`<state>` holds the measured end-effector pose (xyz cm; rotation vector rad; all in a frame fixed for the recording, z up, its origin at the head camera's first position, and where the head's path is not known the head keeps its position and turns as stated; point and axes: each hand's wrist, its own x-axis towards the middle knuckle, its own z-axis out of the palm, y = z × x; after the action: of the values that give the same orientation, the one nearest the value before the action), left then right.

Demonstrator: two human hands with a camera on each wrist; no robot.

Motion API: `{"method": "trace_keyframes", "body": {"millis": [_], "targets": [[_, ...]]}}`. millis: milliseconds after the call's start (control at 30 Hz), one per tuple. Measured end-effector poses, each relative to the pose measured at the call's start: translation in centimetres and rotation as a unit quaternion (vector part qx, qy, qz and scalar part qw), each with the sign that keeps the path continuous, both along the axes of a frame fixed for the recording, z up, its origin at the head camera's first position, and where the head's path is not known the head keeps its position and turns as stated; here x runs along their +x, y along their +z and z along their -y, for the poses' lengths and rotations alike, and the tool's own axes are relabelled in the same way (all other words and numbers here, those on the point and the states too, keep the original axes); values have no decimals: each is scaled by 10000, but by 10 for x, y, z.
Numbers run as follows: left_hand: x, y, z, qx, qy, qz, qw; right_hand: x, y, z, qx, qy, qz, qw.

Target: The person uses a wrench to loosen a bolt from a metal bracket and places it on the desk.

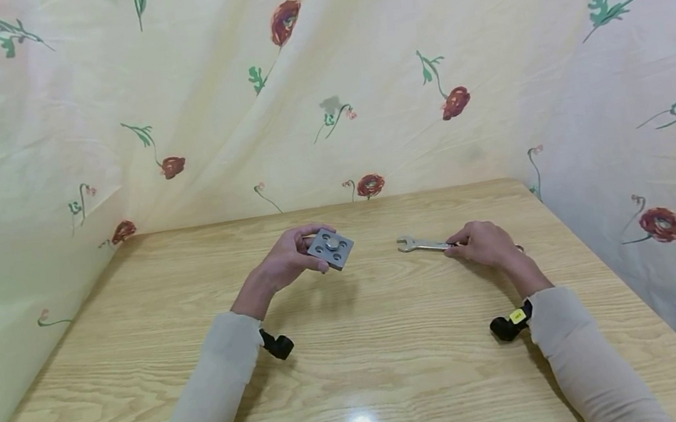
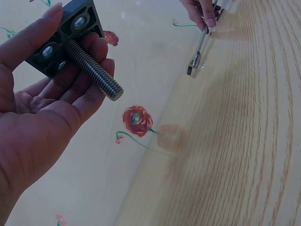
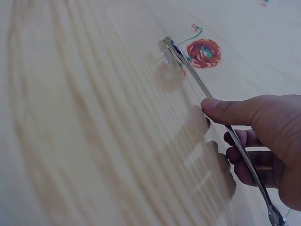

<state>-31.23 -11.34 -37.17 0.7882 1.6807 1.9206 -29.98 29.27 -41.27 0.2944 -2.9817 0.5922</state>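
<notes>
My left hand [image 1: 286, 260] grips a plate [image 1: 323, 252] above the table [image 1: 381, 335], bolt [image 2: 96, 73] through its middle | My right hand [image 1: 485, 243] pinches a wrench [image 1: 425, 244], open end toward the plate; table contact unclear

No txt, brand or no. could be read in any of the 3 views. Only label seen: a small yellow sticker [image 1: 518, 316] on the black wrist cam [image 1: 505, 329] worn at the R wrist, approx 4 o'clock from centre of the head view & approx 5 o'clock from the R hand [image 1: 482, 243]. Sticker had a faint darker mark nr its middle, too small to make out. Cam's rounded end lay at the sticker's 8 o'clock, sleeve cuff [image 1: 551, 309] at its 3 o'clock. Any stamping on the wrench [image 1: 425, 244] = illegible
</notes>
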Motion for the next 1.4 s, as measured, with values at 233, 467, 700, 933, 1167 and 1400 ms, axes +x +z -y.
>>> {"method": "trace_keyframes", "body": {"millis": [233, 467, 700, 933, 1167, 1400], "targets": [[-1, -2, 1, 12, -23, 8, 10000, 0, -1, 0, -33, 17, 25, 10000], [0, -2, 1, 48, -57, 18, 10000, 1, 3, 3, -23, 106, 119, 9999], [-1, -3, 2, 36, -29, 13, 10000, 2, 7, 6, 262, 80, 209, 9994], [-1, -2, 1, -22, -57, 7, 10000, 2, 8, 4, 546, -2, 215, 9983], [-1, -1, 2, -4, -102, 32, 9999, 3, 11, 4, 652, -10, 200, 9977], [-1, 0, 1, 20, -94, 82, 9999, 4, 12, 3, 685, 52, 153, 9975]]}}
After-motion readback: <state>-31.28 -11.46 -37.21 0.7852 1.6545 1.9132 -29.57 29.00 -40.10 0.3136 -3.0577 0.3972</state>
